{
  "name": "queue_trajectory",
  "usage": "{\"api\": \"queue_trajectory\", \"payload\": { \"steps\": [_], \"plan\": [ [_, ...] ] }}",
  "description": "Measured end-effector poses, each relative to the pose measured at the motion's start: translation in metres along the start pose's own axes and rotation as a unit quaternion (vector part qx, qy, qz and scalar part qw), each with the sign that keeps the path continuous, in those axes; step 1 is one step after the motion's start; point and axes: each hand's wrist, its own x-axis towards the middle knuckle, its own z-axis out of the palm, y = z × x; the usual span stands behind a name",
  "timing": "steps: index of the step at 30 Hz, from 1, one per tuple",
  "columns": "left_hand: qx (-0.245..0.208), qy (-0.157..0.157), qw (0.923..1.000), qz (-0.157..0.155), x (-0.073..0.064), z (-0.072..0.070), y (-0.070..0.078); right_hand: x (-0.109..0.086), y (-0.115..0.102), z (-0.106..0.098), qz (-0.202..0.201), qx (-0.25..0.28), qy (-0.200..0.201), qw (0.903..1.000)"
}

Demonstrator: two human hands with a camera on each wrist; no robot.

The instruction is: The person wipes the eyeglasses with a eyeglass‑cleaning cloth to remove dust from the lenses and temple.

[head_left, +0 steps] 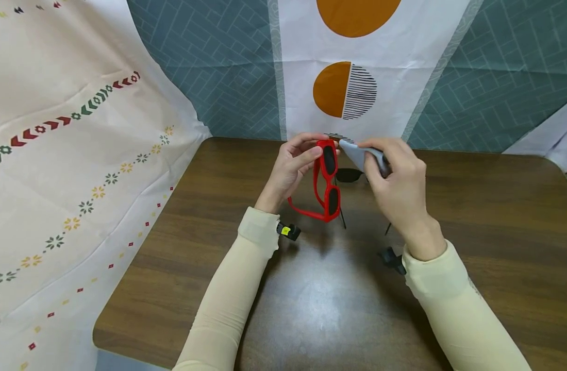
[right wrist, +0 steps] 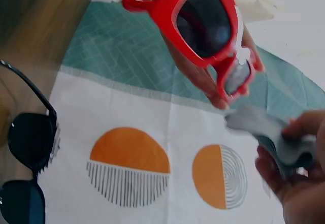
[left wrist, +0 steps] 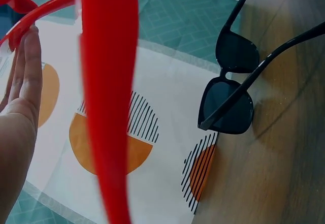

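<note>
Red sunglasses (head_left: pixel 330 179), one pair: hanging above the bench (head_left: pixel 195 232), lens front on end; the handling is seemingly under way, nothing showing as finished or set down. Left hand (head_left: pixel 290 167): narrowing its grip to a pinch near their upper end. Right hand (head_left: pixel 399 178): pinching a grey-blue cloth (head_left: pixel 356 154), just beside the frame. Black sunglasses (head_left: pixel 349 175), one pair: resting unheld on the bench.
</note>
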Motion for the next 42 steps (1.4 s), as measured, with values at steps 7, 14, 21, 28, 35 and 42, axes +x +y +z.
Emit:
{"api": "queue_trajectory", "payload": {
  "steps": [7, 14, 21, 28, 35, 42],
  "plan": [
    [0.027, 0.004, 0.9996, -0.002, 0.0, 0.001, 0.001, -0.006, 0.011, 0.008, -0.047, 0.014, -0.133, 0.9899],
    [0.048, -0.021, 0.9986, 0.0, 0.002, 0.001, -0.001, -0.007, 0.016, 0.007, -0.017, 0.057, -0.171, 0.9836],
    [0.048, -0.022, 0.9986, -0.002, 0.001, 0.001, -0.002, -0.005, 0.018, 0.005, 0.082, 0.158, -0.196, 0.9642],
    [0.04, -0.005, 0.9991, -0.015, -0.001, 0.002, 0.0, 0.004, 0.017, -0.007, 0.18, 0.216, -0.141, 0.9491],
    [0.026, 0.002, 0.9994, -0.021, 0.0, 0.003, 0.002, -0.001, 0.003, 0.0, -0.009, 0.077, -0.097, 0.9923],
    [0.029, -0.01, 0.9995, -0.009, 0.0, 0.001, 0.001, -0.006, 0.003, 0.009, -0.001, 0.123, -0.142, 0.9822]
  ]
}}
